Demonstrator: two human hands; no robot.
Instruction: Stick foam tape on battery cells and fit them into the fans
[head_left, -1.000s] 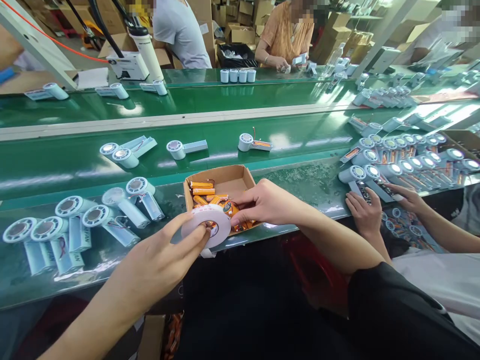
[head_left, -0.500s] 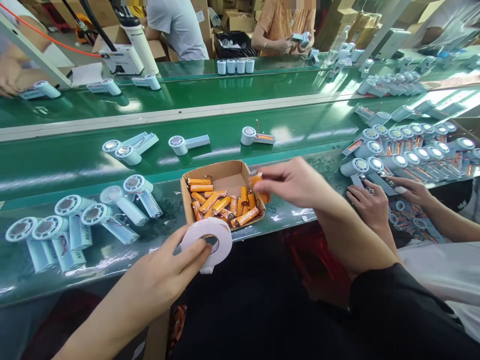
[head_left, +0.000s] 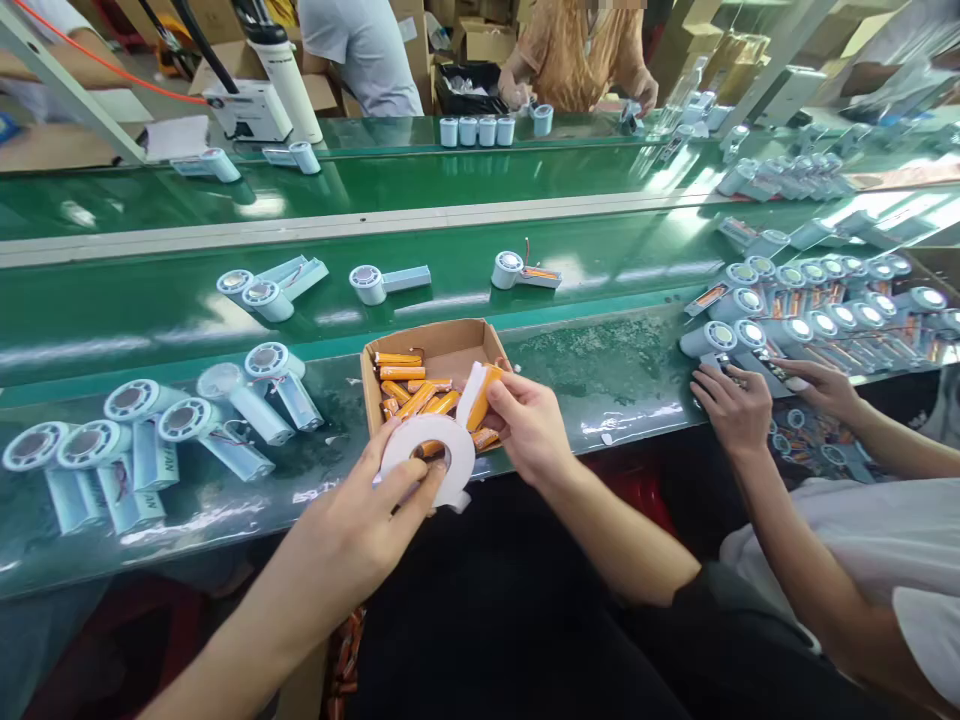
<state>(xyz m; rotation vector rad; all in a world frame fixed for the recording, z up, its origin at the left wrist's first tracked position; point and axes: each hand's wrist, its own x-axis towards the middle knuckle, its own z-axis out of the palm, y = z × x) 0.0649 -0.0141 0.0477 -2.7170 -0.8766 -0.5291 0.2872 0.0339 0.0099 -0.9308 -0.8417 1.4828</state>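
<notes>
My left hand (head_left: 356,510) grips a roll of white tape (head_left: 401,440), with fingers pushed through its core. In my right hand (head_left: 531,425) is an orange battery (head_left: 486,395), pinched between thumb and fingers. A strip of white tape (head_left: 472,392) lies along the battery's left side. Both hands are at the front of an open cardboard box (head_left: 457,345), which holds several loose orange batteries (head_left: 401,373). The roll covers the box's front left corner.
Light blue fan bodies (head_left: 191,420) lie in a group on the left of the bench. More stand on the green conveyor (head_left: 435,240) beyond the box. On the right, a co-worker's hands (head_left: 739,405) work by a dense cluster of fan units (head_left: 817,315).
My right hand lifted the battery out of the box, swung right, then came back left towards the tape roll. White tape now shows against the battery. The conveyor fans shifted slightly right.
</notes>
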